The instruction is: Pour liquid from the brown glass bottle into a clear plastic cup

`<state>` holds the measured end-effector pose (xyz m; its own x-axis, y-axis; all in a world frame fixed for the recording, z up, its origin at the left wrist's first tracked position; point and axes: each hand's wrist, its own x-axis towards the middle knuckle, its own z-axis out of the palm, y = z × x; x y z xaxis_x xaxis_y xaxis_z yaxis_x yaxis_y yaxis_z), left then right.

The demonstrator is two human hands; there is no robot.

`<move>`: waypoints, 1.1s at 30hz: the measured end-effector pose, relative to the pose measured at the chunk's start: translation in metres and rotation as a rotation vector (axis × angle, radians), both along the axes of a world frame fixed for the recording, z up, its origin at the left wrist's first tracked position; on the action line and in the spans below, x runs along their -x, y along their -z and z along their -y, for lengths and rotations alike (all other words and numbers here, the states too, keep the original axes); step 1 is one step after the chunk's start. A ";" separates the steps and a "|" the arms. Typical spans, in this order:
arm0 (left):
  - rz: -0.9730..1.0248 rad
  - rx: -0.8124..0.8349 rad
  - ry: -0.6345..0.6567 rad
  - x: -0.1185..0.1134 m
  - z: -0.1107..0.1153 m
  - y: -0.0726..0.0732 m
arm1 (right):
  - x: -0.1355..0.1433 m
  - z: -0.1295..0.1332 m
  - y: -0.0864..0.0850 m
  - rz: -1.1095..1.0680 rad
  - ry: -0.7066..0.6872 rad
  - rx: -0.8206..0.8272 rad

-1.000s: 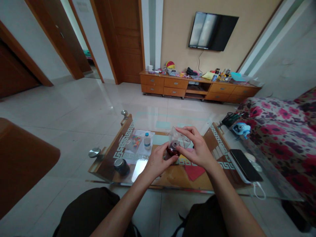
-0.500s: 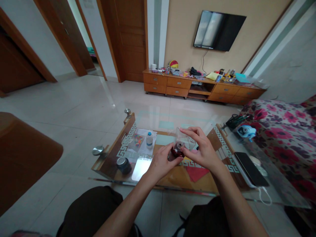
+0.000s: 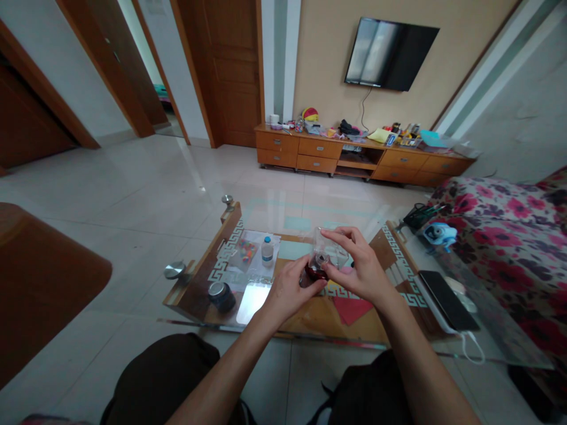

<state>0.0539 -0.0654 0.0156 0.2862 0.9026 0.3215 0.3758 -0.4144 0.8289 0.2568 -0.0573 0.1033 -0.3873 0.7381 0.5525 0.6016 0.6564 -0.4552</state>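
My left hand is closed around a small dark red glass bottle with a clear neck, above the glass table. Against it is a clear, box-like piece, which my right hand grips, index finger on its upper edge and thumb low by the bottle's neck. I cannot make out exactly what the clear piece is, and the fingers hide part of both. To the left stand a small clear bottle with a blue cap and a dark jar with a silver lid.
The glass coffee table carries a bag of coloured bits and a black phone with a white cable. A blue and white toy-like object and a black pen holder are at the right. Beyond is a TV cabinet.
Both hands keep nearly the same pose on the bottle and the clear piece. The view has shifted very slightly; nothing is taken up or let go.
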 end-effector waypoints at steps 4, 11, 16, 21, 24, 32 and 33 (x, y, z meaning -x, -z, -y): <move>-0.005 -0.006 0.005 0.000 0.000 0.000 | -0.001 0.000 0.001 0.004 0.002 0.004; -0.028 -0.022 0.005 -0.001 -0.001 0.001 | 0.001 0.001 -0.001 0.029 0.004 -0.012; -0.022 -0.012 0.009 -0.001 -0.001 0.001 | 0.000 0.000 0.000 0.019 0.001 -0.013; -0.010 -0.011 0.001 -0.001 -0.001 0.004 | -0.002 0.000 0.002 0.005 0.003 -0.014; -0.006 -0.007 0.002 -0.001 -0.001 0.005 | -0.002 0.000 0.002 0.001 0.006 -0.006; -0.004 -0.009 0.007 -0.001 0.000 0.001 | -0.007 -0.001 0.008 -0.040 0.001 0.006; -0.004 -0.008 0.006 -0.001 0.000 0.001 | -0.007 -0.001 0.009 -0.042 0.002 0.007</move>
